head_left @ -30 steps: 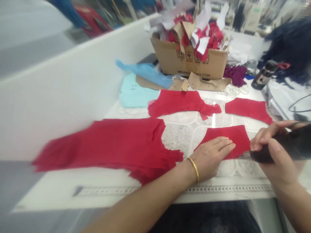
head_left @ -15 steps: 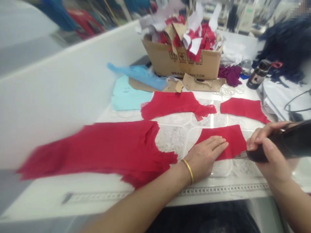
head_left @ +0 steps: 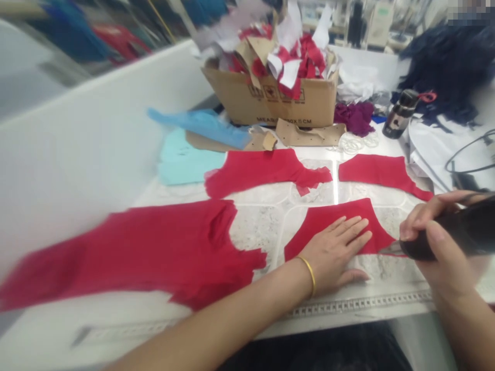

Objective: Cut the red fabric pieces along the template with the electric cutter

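Pressing open and flat on a curved red fabric panel [head_left: 348, 208], the left hand [head_left: 334, 252], with a gold bangle [head_left: 308, 275] at its wrist, holds the panel down on the white table [head_left: 340, 320]. In this head view, the right hand [head_left: 436, 242] is closed around a dark-handled cutter [head_left: 444, 232], whose small metal blade [head_left: 391, 249] sits at the panel's right edge. A larger red fabric piece [head_left: 131, 257] lies to the left, and two more red pieces [head_left: 263, 170] sit beyond the panel. Farther back, a cardboard box [head_left: 270, 103] overflows with red scraps and paper, beside a blue plastic bag [head_left: 197, 126] and a punched brown card pattern [head_left: 309, 134].
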Motion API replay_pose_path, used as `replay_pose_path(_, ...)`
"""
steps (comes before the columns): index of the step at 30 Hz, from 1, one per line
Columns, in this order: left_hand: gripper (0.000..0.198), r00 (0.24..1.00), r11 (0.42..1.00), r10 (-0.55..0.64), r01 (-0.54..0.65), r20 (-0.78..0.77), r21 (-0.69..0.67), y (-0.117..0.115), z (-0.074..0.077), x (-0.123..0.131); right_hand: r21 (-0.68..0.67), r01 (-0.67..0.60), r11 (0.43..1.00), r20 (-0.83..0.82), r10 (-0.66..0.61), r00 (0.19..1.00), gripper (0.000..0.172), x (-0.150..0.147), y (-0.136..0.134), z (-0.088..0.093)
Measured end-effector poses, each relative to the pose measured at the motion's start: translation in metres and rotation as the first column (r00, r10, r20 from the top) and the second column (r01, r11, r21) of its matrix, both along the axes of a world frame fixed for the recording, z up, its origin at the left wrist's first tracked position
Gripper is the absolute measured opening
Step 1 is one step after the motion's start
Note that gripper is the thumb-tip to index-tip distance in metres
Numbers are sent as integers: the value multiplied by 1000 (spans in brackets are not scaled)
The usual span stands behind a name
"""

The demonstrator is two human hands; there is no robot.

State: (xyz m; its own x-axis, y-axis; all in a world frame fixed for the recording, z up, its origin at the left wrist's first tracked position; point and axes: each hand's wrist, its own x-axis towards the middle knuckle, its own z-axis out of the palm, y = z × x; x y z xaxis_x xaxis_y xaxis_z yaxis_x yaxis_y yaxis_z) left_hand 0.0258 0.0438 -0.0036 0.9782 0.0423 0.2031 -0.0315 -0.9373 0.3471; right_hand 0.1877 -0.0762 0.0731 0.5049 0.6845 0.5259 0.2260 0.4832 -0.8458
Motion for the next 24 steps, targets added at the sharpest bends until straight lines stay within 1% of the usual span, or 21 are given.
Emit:
replay_pose_path(4,73,1000,1000,-3,3,6,-9,1,-2,-1,-2,3,1000,9,-3,1000,25,0,1,1)
replay_pose_path(9,75,998,999,41,-42,54,16,-1,-7,-1,-1,29,1000,61,-29,998,21,0,2,-3)
replay_pose_path(12,75,999,1000,20,-20,36,12,0,-6,-2,-4,9,1000,75,-9,997,26,1,-1,-4)
replay_pose_path(15,74,1000,1000,5,-5,15,7,2,-3,-2,-7,-11,1000,44,11,999,28,5,-7,-1)
replay_pose_path(17,73,1000,1000,2,-3,14,11,2,-2,-2,-4,16,1000,21,-16,1000,27,8,-11,3)
replay_pose_path(20,73,1000,999,-2,1,12,40,3,-2,-3,11,91,996,9,-91,996,26,12,-16,6)
replay_pose_path(24,74,1000,996,-3,1,22,91,3,-3,-3,44,158,986,-34,-157,987,27,18,-20,4)
